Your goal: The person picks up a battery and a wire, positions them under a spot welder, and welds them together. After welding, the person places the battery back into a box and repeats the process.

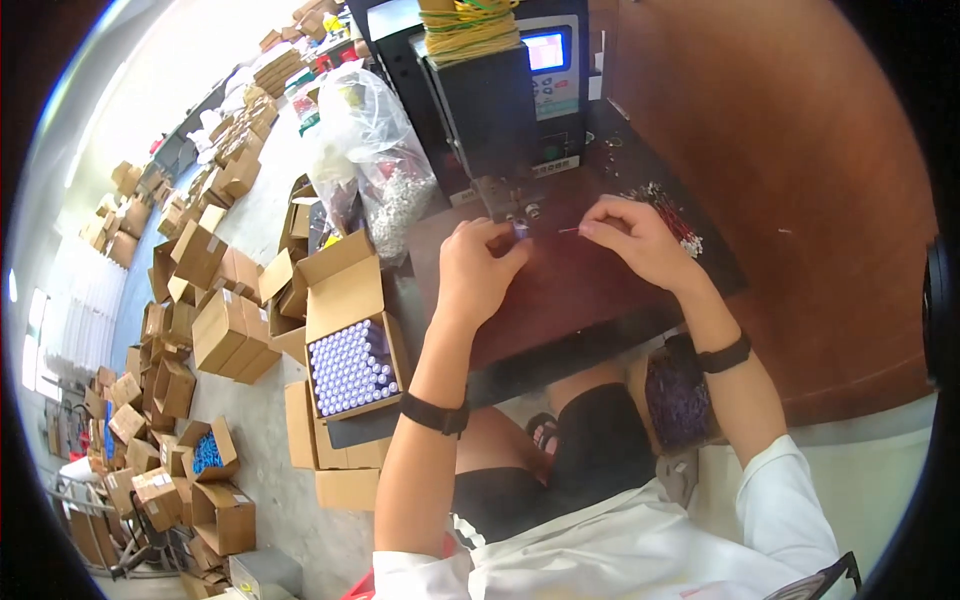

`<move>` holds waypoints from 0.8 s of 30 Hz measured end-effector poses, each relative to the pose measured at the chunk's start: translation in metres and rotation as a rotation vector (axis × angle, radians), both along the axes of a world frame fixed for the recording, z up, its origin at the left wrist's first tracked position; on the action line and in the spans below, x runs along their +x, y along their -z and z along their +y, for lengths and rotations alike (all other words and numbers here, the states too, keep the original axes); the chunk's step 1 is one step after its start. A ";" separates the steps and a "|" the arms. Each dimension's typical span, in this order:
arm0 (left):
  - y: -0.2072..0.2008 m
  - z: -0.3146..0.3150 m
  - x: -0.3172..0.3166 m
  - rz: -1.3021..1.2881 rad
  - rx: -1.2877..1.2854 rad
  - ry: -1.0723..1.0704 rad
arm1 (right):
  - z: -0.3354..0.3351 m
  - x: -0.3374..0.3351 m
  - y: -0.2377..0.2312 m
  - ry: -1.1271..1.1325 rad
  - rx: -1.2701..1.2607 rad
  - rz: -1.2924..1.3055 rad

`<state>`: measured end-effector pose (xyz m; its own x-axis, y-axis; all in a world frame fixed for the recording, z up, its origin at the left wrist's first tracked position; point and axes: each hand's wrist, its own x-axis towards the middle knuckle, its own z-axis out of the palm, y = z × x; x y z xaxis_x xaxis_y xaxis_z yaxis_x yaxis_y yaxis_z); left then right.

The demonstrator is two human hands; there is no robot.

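Between the thumb and fingers of my left hand [475, 265] is a small purple cylindrical battery cell [521, 230]. It sits just in front of the metal tips [530, 211] at the foot of a black bench machine [485, 115]. My right hand [640, 240] pinches a short thin red wire lead [568, 231], whose free end points left toward the cell, with a gap between them. Beyond my right hand, a bunch of red and black wire leads with white ends [675, 220] lies on the dark tabletop [570, 290].
An open carton of purple cells [350, 370] stands left of my left forearm. Behind it is a clear plastic bag of small whitish parts [400, 200]. Yellow-green cable [470, 30] is coiled on the machine. A box with dark purple contents [680, 395] sits below the table's right side.
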<state>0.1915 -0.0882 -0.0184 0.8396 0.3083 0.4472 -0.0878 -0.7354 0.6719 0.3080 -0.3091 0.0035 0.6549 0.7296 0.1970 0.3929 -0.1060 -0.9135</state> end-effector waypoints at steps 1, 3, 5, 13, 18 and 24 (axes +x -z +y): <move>-0.001 -0.001 0.001 0.006 -0.003 0.008 | 0.001 0.003 0.003 -0.008 0.035 0.013; -0.001 -0.003 0.002 0.022 -0.018 0.002 | -0.001 0.006 0.006 -0.009 0.066 0.031; -0.002 -0.004 0.001 0.031 -0.042 -0.008 | 0.000 0.009 0.005 -0.030 0.049 0.039; -0.002 -0.004 0.000 0.019 -0.037 -0.022 | 0.010 0.018 0.003 -0.066 0.048 0.038; -0.004 -0.005 -0.001 0.024 -0.054 -0.003 | 0.009 0.019 0.004 -0.063 0.045 0.078; -0.003 -0.003 0.000 0.012 0.003 -0.010 | 0.009 0.019 0.004 -0.086 0.051 0.076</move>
<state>0.1912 -0.0910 -0.0158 0.8415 0.3157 0.4383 -0.0724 -0.7382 0.6707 0.3270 -0.2998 -0.0002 0.6049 0.7739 0.1875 0.3275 -0.0271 -0.9444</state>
